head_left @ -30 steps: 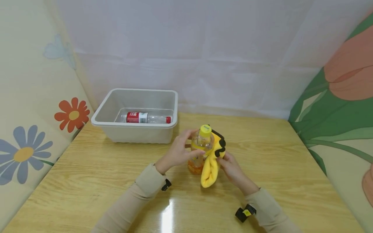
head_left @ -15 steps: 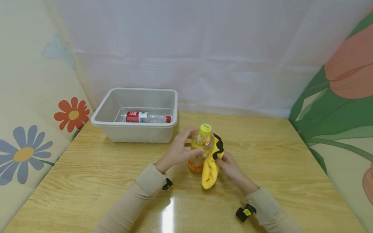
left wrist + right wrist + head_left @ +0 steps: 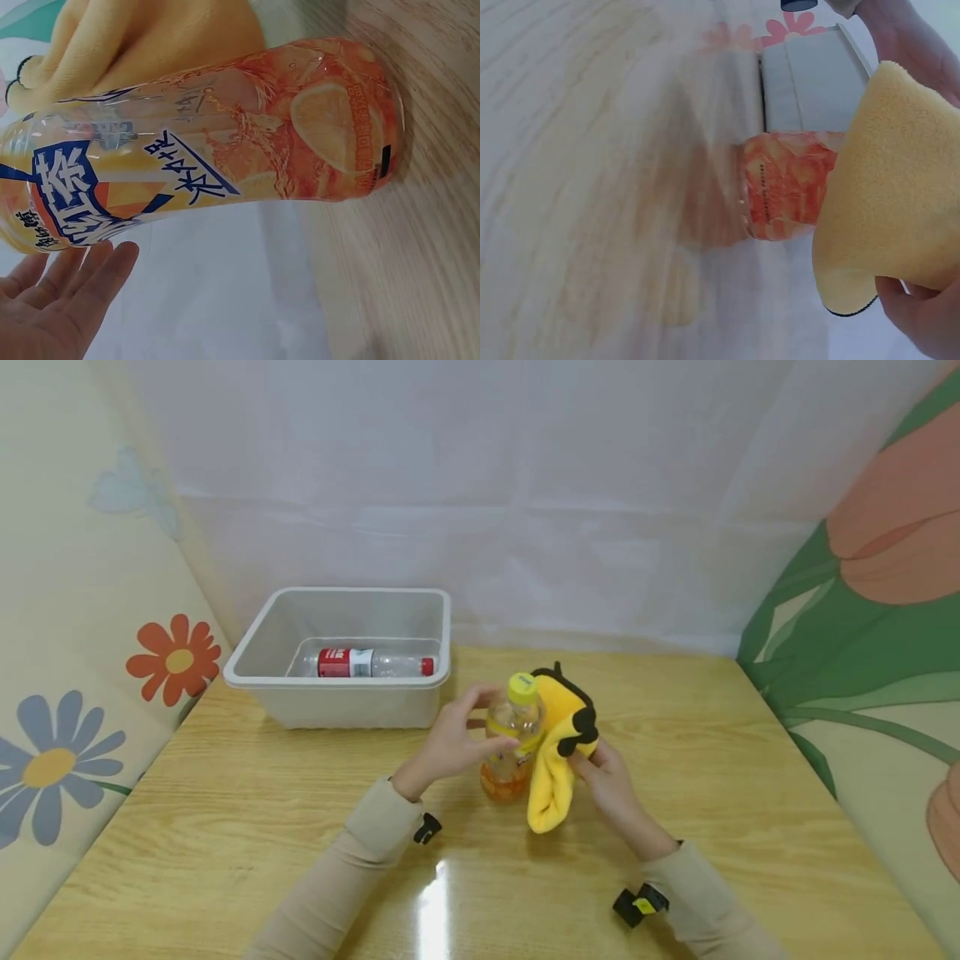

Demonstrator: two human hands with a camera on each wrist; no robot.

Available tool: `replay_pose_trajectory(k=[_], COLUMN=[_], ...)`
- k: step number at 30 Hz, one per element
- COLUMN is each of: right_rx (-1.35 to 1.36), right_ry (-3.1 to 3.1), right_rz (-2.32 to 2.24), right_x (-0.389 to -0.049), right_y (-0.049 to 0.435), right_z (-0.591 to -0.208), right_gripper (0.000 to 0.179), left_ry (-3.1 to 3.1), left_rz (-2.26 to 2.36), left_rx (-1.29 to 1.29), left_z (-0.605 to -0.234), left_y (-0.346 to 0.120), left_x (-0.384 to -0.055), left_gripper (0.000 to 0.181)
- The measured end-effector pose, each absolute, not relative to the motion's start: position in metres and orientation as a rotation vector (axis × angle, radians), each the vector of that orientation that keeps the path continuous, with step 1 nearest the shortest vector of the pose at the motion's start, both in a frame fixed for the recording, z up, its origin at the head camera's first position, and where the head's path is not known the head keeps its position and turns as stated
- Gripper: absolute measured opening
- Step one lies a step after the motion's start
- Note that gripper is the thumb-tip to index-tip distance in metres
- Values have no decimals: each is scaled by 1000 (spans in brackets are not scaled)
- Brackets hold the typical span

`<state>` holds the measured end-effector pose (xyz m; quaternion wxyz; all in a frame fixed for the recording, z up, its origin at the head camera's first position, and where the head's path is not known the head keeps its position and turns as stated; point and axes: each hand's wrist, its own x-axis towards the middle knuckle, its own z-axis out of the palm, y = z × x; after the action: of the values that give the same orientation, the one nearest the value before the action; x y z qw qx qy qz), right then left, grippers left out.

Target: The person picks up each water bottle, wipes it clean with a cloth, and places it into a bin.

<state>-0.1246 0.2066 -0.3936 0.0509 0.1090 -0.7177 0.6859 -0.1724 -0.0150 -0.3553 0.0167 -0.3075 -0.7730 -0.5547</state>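
Note:
A clear plastic iced tea bottle (image 3: 517,727) with a yellow cap and orange fruit label stands upright at the middle of the table. My left hand (image 3: 456,739) grips its upper part from the left, thumb in front and fingers behind. In the left wrist view the bottle (image 3: 225,142) lies across the picture, its base close to the wood. On the bottle's right side, my right hand (image 3: 609,781) pinches a folded yellow cloth (image 3: 555,777) with black edging. The cloth (image 3: 900,195) covers much of the bottle in the right wrist view.
A white plastic tub (image 3: 348,706) stands at the back left of the wooden table (image 3: 247,827). Inside lies an empty bottle with a red label (image 3: 333,662) and red cap. A pale curtain (image 3: 585,527) hangs behind, and flowered cloths flank both sides.
My right hand has shifted a little up and to the right with the cloth, whose upper part now spreads out behind the bottle. My left hand keeps its hold on the bottle.

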Motion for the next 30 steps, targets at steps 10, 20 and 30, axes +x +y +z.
replay_pose_trajectory(k=[10, 20, 30], right_rx=[416, 478, 502], right_ry=[-2044, -1981, -1958], right_rz=[2058, 2031, 1998], right_x=[-125, -124, -123], right_y=[212, 217, 216], right_z=[-380, -372, -362], right_gripper=[34, 35, 39], left_ry=[-2333, -2303, -2307], left_rz=[-1655, -1734, -1749], left_rx=[-990, -991, -1090], left_z=[-358, -359, -357], left_y=[-20, -21, -27], left_x=[-173, -173, -175], left_gripper=[59, 67, 57])
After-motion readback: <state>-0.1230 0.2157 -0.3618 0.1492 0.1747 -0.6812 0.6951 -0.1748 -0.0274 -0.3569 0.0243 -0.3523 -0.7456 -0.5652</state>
